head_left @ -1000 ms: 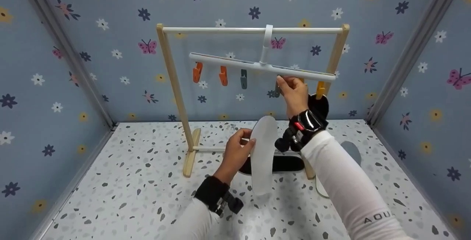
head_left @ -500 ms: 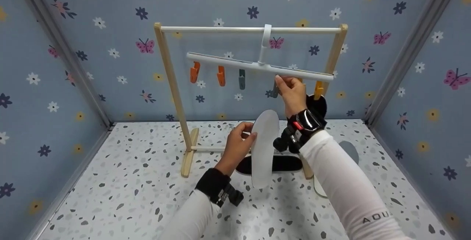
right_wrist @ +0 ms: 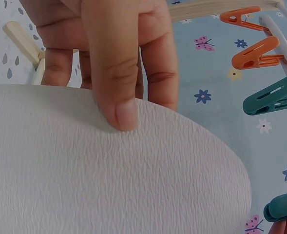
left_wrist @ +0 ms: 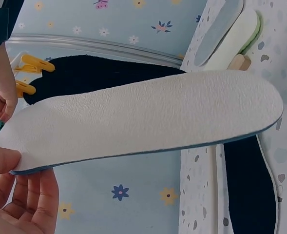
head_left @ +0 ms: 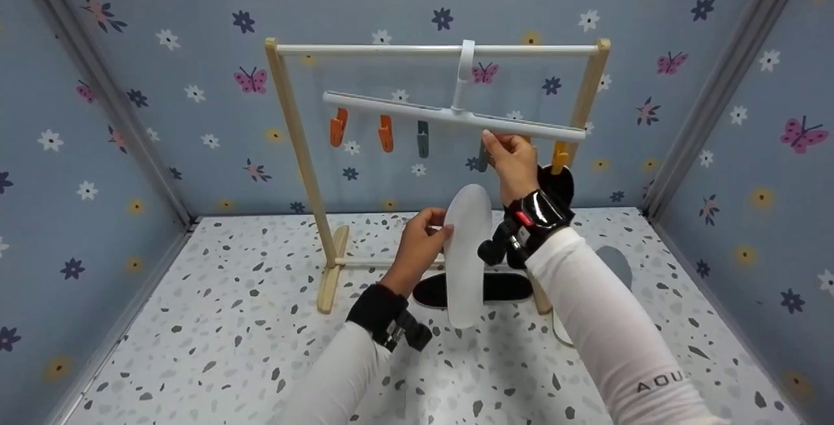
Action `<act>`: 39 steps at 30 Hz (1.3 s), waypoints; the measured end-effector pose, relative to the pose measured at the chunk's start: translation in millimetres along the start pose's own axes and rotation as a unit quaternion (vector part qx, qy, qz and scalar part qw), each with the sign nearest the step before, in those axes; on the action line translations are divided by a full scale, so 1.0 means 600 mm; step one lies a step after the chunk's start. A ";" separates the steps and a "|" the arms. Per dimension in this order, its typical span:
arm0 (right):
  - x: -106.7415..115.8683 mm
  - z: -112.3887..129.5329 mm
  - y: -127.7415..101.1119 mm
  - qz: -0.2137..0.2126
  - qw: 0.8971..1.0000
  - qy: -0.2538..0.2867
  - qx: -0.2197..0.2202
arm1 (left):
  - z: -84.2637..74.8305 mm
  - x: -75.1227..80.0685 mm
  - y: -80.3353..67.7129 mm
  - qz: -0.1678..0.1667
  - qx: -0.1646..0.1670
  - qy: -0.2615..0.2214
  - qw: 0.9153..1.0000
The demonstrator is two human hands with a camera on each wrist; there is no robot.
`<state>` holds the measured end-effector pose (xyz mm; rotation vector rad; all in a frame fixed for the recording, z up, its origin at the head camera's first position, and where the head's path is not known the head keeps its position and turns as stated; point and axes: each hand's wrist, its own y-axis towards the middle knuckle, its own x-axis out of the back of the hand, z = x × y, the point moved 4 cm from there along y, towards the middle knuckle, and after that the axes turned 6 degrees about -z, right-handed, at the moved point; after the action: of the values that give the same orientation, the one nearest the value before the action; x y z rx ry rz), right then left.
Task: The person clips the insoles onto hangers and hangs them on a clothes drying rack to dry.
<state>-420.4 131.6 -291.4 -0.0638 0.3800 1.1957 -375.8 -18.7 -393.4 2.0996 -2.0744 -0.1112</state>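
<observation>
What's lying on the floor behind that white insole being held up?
A black insole lies flat on the speckled floor behind the white insole, by the rack's foot. Its middle is covered by the white one, so only its ends show.

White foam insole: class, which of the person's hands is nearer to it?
Left. The left hand pinches the white foam insole; the right hand is above, at the white clip hanger.
</observation>
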 end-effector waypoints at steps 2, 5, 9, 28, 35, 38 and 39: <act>0.000 0.001 -0.001 0.000 1.000 0.003 0.001 | -0.008 0.000 -0.003 0.004 0.008 0.001 1.000; 0.001 0.001 -0.001 -0.003 1.000 0.004 0.004 | -0.011 -0.003 -0.001 0.008 0.019 -0.003 1.000; 0.001 0.002 0.001 -0.007 1.000 0.001 0.001 | -0.008 -0.005 0.007 0.005 0.021 -0.013 1.000; 0.000 0.006 0.001 -0.011 1.000 -0.013 -0.012 | -0.021 -0.014 0.020 0.006 0.041 -0.011 0.999; 0.000 0.005 0.004 -0.003 1.000 -0.017 -0.015 | -0.027 -0.014 0.023 0.007 0.043 -0.023 0.999; 0.003 0.005 0.006 -0.005 1.000 -0.016 -0.015 | -0.028 -0.013 0.025 0.007 0.046 -0.029 0.999; 0.004 0.004 0.007 -0.006 1.000 -0.015 -0.016 | -0.028 -0.013 0.025 0.009 0.047 -0.030 0.998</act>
<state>-422.7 135.6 -289.1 -0.0752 0.3348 1.1901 -387.8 -9.3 -374.6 2.1565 -2.1714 -0.0757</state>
